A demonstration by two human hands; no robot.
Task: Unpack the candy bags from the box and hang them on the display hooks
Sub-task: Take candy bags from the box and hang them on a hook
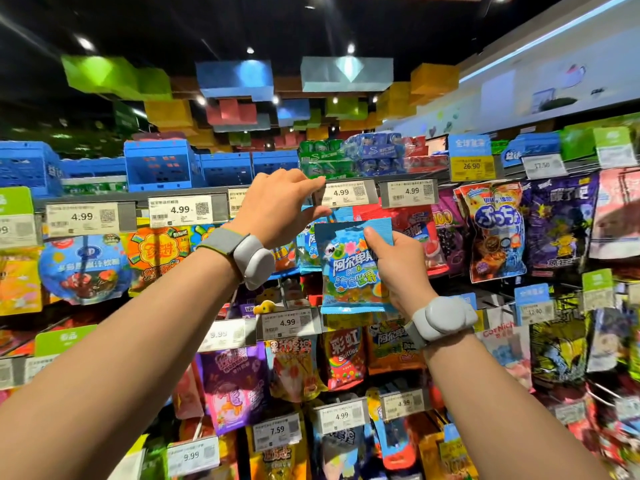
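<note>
My right hand [391,265] grips a blue candy bag [349,268] by its right side, thumb on the front near the top. The bag is held upright in front of the top row of hanging bags. My left hand [280,206] is raised at the 4.99 price tag [346,192] of the hook above the bag, with fingers on the tag's upper left edge and thumb under its lower left corner. The hook itself is hidden behind the tag and my hand. More blue bags of the same kind [308,251] hang behind. The box is not in view.
Rows of candy bags hang on hooks across the display, each with a price tag in front. A purple bag [557,223] and a blue-orange bag [495,230] hang to the right. Blue crates [159,168] and gum packs [349,157] stand on the top shelf.
</note>
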